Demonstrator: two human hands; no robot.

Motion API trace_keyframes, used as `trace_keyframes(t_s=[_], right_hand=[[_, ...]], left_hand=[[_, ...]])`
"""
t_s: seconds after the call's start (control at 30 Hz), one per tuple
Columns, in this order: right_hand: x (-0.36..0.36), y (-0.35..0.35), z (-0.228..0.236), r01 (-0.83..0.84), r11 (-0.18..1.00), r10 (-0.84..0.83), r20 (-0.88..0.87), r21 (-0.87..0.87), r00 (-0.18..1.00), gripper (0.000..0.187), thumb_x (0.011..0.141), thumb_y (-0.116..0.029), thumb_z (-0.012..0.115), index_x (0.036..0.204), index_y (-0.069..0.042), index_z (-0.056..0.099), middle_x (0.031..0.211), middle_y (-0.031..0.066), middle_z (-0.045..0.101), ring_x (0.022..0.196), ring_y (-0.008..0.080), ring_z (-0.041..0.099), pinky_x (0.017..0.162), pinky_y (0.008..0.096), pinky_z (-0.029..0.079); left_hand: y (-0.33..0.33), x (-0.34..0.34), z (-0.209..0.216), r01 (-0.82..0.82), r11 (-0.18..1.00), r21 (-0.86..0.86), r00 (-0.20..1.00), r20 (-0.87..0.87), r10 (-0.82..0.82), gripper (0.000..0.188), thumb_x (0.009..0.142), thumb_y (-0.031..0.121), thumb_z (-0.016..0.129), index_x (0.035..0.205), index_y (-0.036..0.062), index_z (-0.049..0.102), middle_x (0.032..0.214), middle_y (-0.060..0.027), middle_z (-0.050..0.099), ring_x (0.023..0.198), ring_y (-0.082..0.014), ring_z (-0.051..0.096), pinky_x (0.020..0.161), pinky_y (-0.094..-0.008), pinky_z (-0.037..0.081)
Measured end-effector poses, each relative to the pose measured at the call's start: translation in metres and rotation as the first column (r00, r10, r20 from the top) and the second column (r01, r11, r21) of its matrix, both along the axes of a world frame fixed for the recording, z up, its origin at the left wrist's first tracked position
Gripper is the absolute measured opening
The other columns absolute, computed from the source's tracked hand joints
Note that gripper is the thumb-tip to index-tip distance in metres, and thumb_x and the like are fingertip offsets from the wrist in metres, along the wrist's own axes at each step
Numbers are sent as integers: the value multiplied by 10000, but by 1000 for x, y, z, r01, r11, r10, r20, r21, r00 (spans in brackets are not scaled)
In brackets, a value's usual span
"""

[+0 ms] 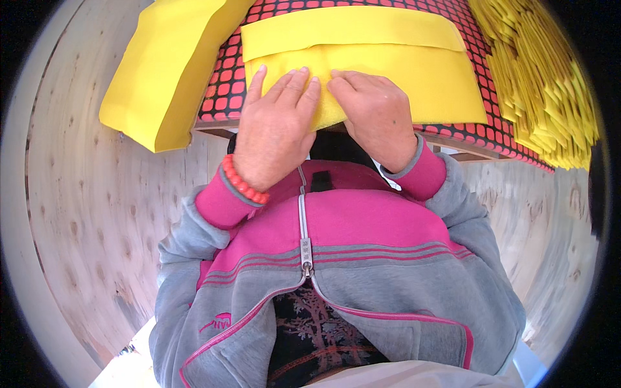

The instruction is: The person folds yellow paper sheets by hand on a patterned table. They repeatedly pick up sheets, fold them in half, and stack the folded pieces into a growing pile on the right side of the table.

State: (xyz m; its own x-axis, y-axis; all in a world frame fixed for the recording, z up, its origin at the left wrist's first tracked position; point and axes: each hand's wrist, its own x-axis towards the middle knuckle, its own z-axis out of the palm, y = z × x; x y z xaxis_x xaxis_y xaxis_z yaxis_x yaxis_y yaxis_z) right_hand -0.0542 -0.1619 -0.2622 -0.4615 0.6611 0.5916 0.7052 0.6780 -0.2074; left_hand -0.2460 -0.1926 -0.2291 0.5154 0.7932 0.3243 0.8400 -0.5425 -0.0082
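A yellow felt-like cloth piece (414, 74) lies in front of me, its far part folded over into a flap (362, 26). My left hand (275, 132) rests palm down on the near left part of this cloth, fingers stretched out and spread. To its right, my right hand (381, 113) is closed on the cloth's near part. Its fingers are curled in and the fingertips point toward the left hand. What lies under the right palm is hidden. A red bead bracelet circles my left wrist.
The cloth lies on a table covered in a red and black checked cloth (226, 84). Another yellow cloth (155, 71) hangs over the table's left edge. A thick stack of yellow pieces (546, 97) stands at the right. Pale wooden boards (97, 213) show below.
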Motion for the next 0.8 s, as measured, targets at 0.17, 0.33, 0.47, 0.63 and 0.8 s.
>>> trace_keyframes(t_s=[0.17,0.33,0.47,0.63,0.8], right_hand=[[-18,-10,7,-5,1000,6,27,-14,1000,209,806,-56,657,1014,-47,674,1054,108,726,939,299,714,806,384,572],[-12,-12,5,-31,999,30,85,15,996,220,815,-57,650,1033,-43,671,1107,124,726,977,315,710,832,394,573],[25,-14,9,15,998,-8,100,-67,995,278,811,-21,637,1085,-48,674,1173,137,720,1028,334,701,863,408,570],[117,-7,17,92,992,-78,154,-89,985,288,810,-11,624,1094,-45,653,1072,155,707,948,368,688,781,446,560],[186,15,18,69,984,-71,-6,-167,997,328,817,48,679,1135,-21,640,1016,144,699,919,329,691,783,408,547]], left_hand=[[-1,-9,-10,-14,993,119,1000,5,13,471,803,96,676,1263,5,633,1283,-147,673,1203,-274,647,1154,-526,371],[3,-30,-12,15,994,108,999,-48,-10,373,838,35,594,1204,26,663,1264,-114,692,1184,-244,662,1149,-509,389],[8,-51,-8,27,999,28,1000,-8,-27,420,788,-5,638,1195,83,698,1269,-92,711,1193,-255,666,1143,-527,407],[24,-70,-3,72,992,-105,973,228,-46,356,798,-24,686,1131,96,726,1080,-97,756,1041,-303,712,1120,-495,450],[41,-75,-4,79,971,-227,908,418,24,180,904,15,672,1074,60,710,888,-117,711,904,-329,707,1152,-477,425]])
